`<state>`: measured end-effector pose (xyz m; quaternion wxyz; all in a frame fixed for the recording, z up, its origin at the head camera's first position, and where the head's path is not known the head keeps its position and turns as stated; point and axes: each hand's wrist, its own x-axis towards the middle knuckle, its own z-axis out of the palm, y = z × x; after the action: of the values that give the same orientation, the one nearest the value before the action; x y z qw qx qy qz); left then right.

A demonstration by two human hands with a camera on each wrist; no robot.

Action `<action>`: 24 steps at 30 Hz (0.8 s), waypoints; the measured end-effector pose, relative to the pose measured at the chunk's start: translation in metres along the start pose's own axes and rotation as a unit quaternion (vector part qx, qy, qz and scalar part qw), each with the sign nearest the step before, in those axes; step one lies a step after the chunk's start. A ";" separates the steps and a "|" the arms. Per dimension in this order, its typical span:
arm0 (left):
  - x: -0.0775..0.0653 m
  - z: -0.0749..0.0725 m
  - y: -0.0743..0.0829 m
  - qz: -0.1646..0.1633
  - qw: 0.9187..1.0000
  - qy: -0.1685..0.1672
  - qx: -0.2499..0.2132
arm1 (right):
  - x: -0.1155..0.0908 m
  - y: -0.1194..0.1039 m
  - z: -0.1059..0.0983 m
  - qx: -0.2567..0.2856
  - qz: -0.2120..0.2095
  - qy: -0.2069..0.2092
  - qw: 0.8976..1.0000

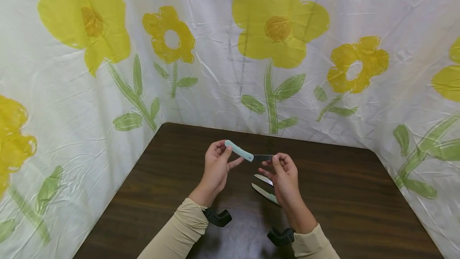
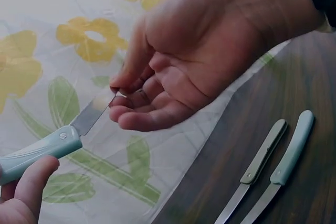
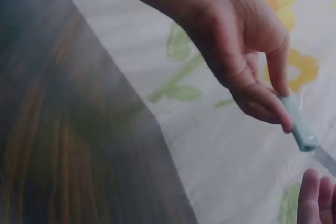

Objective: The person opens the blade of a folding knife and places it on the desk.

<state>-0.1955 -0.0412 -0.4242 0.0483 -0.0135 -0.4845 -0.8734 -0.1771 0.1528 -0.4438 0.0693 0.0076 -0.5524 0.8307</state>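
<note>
A folding knife with a pale blue handle [image 1: 238, 150] is held up above the table, its blade [image 1: 263, 157] partly swung out at an angle to the handle. My left hand [image 1: 217, 167] pinches the far end of the handle between thumb and fingers. With thumb and fingertips, my right hand [image 1: 287, 179] pinches the blade near its tip, as the left wrist view also shows. Below the right hand, two more knives lie side by side with blades out: one with a green handle [image 2: 265, 150], one with a light teal handle [image 2: 294, 148].
The dark wooden table [image 1: 161, 179] stretches out under both hands. Behind it and at the sides hangs a white curtain [image 1: 215, 91] printed with yellow flowers. Each wrist carries a black camera mount, such as the left one [image 1: 218, 218].
</note>
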 end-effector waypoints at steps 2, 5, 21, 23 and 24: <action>0.001 -0.001 0.000 -0.004 1.000 0.004 -0.016 | -0.001 0.001 -0.001 -0.014 0.005 -0.004 1.000; 0.004 -0.003 -0.001 -0.009 0.999 0.011 -0.034 | -0.001 0.003 -0.002 -0.040 0.017 -0.010 0.999; 0.010 -0.015 0.006 -0.002 1.000 0.019 0.022 | -0.003 0.018 -0.009 -0.211 0.038 -0.040 0.976; 0.011 -0.018 0.008 -0.006 0.998 0.017 0.053 | -0.006 0.021 -0.012 -0.269 0.019 -0.058 0.961; 0.012 -0.020 0.008 -0.008 0.998 0.015 0.067 | -0.007 0.022 -0.013 -0.297 0.007 -0.068 0.952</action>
<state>-0.2065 -0.0630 -0.4272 0.0491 0.0073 -0.5411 -0.8395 -0.1722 0.1558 -0.4701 0.0247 0.0391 -0.7779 0.6267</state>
